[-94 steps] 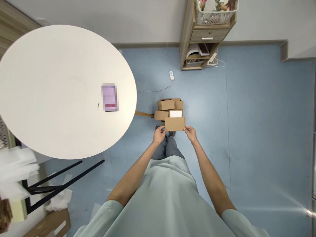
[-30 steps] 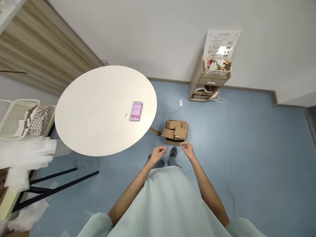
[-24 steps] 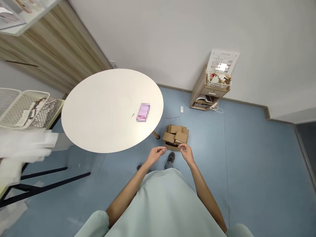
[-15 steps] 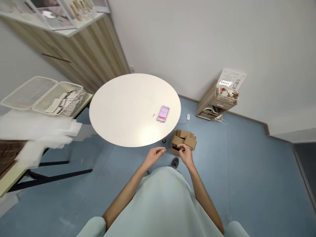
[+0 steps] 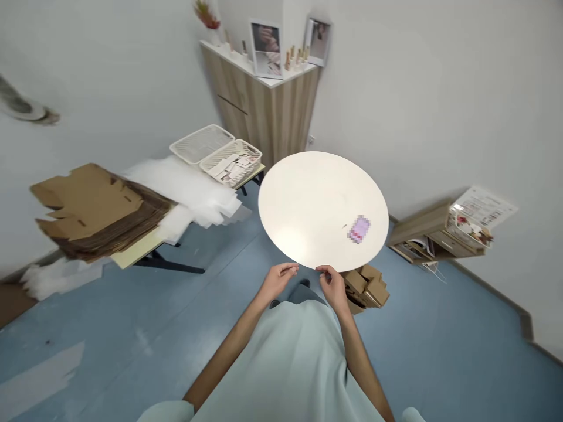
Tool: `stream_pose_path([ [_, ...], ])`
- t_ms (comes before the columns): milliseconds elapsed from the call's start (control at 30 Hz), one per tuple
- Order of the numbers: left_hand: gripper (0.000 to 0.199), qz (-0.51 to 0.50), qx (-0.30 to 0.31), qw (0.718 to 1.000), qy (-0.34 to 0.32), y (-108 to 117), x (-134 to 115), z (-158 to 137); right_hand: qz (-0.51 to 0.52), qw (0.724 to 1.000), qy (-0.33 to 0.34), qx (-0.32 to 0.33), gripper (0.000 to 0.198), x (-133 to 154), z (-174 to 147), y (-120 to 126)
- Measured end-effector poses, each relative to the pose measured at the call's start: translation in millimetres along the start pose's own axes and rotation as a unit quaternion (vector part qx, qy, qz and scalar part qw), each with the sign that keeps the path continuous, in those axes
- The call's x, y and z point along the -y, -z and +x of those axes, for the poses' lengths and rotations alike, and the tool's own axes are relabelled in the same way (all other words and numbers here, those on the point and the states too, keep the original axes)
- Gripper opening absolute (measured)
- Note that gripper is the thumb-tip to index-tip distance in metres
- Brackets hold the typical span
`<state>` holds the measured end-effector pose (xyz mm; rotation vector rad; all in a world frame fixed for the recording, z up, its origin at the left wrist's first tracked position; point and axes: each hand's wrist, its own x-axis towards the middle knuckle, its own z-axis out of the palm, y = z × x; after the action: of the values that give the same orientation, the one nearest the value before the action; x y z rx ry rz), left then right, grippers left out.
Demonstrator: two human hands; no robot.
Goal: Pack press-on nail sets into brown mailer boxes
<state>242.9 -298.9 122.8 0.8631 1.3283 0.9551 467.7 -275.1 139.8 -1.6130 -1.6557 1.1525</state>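
My left hand (image 5: 277, 280) is raised in front of my body, just short of the near edge of the round white table (image 5: 308, 187). Its fingers stretch loosely forward, and I see nothing in them. To its right, my right hand (image 5: 333, 288) hovers at the same edge with bent fingers and a gap between thumb and forefinger; it too appears to hold nothing. A pixelated pinkish-purple rectangular item (image 5: 359, 229) lies on the right part of the tabletop. A small dark mark (image 5: 344, 226) shows beside it.
Folded cardboard boxes (image 5: 367, 287) stand on the floor by my right hand. On the left, a low table carries flat cardboard sheets (image 5: 92, 202), white foam sheets (image 5: 185, 187) and an open white basket (image 5: 233, 161) of cards. A corner cabinet (image 5: 272, 111) and a small shelf unit (image 5: 435, 234) stand behind.
My view has swung left, so the round table and boxes sit further right and the cardboard stack has come into view. Both hands keep nearly the same pose in front of me.
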Motion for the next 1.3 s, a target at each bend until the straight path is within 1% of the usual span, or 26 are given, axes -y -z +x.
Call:
stream_pose_path([
  [167,0.045,-0.018,-0.062,0.998,0.005,52,-5,8,0.012,0.998,0.026,0.059,0.032,42,39,-42],
  [300,0.043,-0.009,-0.115,0.993,0.007,101,-16,17,0.027,0.993,0.044,0.110,0.033,66,80,-82],
  [467,0.043,0.024,-0.196,0.980,0.009,173,-44,37,0.049,0.983,0.071,0.161,0.035,95,139,-138],
  [533,0.045,0.045,-0.212,0.976,0.007,204,-57,51,0.057,0.982,0.070,0.166,0.035,109,165,-157],
  [600,0.048,0.062,-0.221,0.973,0.005,232,-70,70,0.062,0.982,0.065,0.169,0.035,124,190,-171],
  [700,0.055,0.068,-0.238,0.969,0.013,263,-86,100,0.069,0.981,0.054,0.173,0.035,142,224,-183],
  [800,0.062,0.065,-0.246,0.967,0.029,283,-97,128,0.068,0.982,0.039,0.172,0.035,151,249,-189],
  [867,0.061,0.066,-0.243,0.967,0.037,292,-102,145,0.064,0.984,0.025,0.165,0.034,154,261,-192],
  [967,0.056,0.074,-0.230,0.969,0.046,309,-105,170,0.056,0.987,0.003,0.148,0.034,160,273,-195],
  [1067,0.052,0.081,-0.212,0.973,0.048,333,-106,201,0.042,0.991,-0.017,0.129,0.033,168,284,-198],
  [1200,0.047,0.084,-0.191,0.977,0.037,373,-111,256,0.030,0.995,-0.046,0.082,0.033,186,296,-206],
  [1300,0.046,0.097,-0.165,0.981,0.012,403,-122,303,0.028,0.997,-0.064,0.037,0.032,205,303,-215],
])
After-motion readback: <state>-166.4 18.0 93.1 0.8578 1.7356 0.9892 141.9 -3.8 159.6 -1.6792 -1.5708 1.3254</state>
